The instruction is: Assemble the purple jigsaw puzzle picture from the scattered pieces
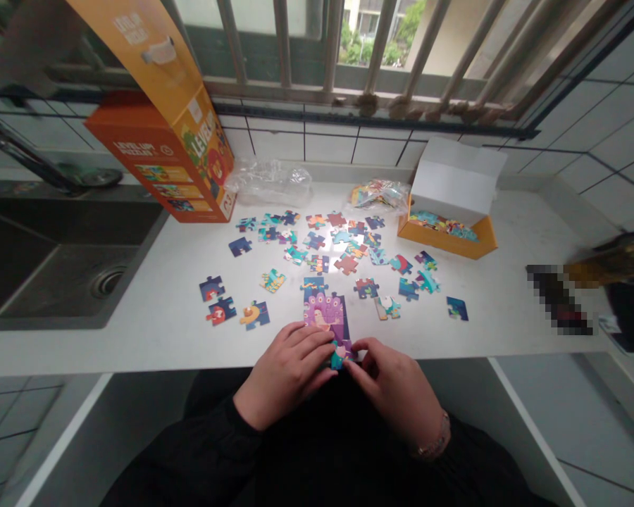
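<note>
Near the front edge of the white counter lies a joined section of jigsaw puzzle (323,310), showing a purple many-eyed creature. My left hand (294,362) rests over its lower left part, fingers stretched out and lying flat, covering some of it. At the section's lower right corner, my right hand (391,377) pinches a teal and purple puzzle piece (341,354) between thumb and forefinger. Whether this piece is fully seated cannot be made out. A brown piece (366,287) and a white-and-teal piece (387,307) lie just beyond my right hand.
Several loose pieces (347,264) spread across the counter (163,345). Behind them stand an orange puzzle box (163,162), clear plastic packaging (269,182), a bagged set of pieces (379,195) and an open yellow box (449,236). A dark sink (106,282) is at left.
</note>
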The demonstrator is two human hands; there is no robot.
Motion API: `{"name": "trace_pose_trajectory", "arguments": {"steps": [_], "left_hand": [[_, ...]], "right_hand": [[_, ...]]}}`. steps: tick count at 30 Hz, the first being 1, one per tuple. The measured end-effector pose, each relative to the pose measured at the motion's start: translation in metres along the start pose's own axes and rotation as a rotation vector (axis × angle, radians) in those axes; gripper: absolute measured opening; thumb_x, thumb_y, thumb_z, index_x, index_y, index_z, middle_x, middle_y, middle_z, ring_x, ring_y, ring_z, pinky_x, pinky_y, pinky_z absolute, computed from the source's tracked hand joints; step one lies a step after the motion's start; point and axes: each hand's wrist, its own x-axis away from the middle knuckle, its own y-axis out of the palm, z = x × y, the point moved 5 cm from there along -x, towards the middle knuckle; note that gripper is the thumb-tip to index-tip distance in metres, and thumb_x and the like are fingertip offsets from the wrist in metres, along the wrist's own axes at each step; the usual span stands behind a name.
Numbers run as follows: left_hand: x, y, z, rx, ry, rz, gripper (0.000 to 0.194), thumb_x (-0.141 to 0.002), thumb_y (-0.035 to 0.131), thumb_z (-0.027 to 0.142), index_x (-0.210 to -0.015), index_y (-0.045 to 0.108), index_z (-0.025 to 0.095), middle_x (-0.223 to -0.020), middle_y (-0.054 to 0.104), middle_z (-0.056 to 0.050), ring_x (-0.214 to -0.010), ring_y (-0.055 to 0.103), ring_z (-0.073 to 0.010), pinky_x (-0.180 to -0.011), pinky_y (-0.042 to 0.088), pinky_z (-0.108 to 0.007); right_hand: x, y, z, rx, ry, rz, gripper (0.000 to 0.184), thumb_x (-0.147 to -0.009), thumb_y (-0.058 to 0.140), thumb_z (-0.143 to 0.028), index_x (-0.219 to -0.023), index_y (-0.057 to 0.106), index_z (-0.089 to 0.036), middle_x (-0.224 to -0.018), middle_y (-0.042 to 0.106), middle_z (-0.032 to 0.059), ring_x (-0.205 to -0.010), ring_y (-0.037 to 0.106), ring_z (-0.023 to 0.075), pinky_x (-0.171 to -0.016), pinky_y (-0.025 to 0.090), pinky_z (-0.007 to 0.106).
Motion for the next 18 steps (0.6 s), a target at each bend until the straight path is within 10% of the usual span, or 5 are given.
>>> {"name": "trace_pose_trajectory", "arguments": {"steps": [18], "left_hand": [[0.007,-0.001,-0.012,0.066,-0.052,-0.005,0.057,-0.103,0.072,0.045,-0.151,0.054,0.022,-0.151,0.066,-0.016,-0.142,0.063,-0.0305,-0.125,0.047,-0.057]], "right_hand": [[-0.001,-0.008,0.015,0.057,-0.144,-0.027,0.023,-0.098,0.076,-0.031,-0.119,0.071,-0.025,-0.087,0.075,0.0010,-0.074,0.071,0.0201,-0.069,0.051,0.031]]}}
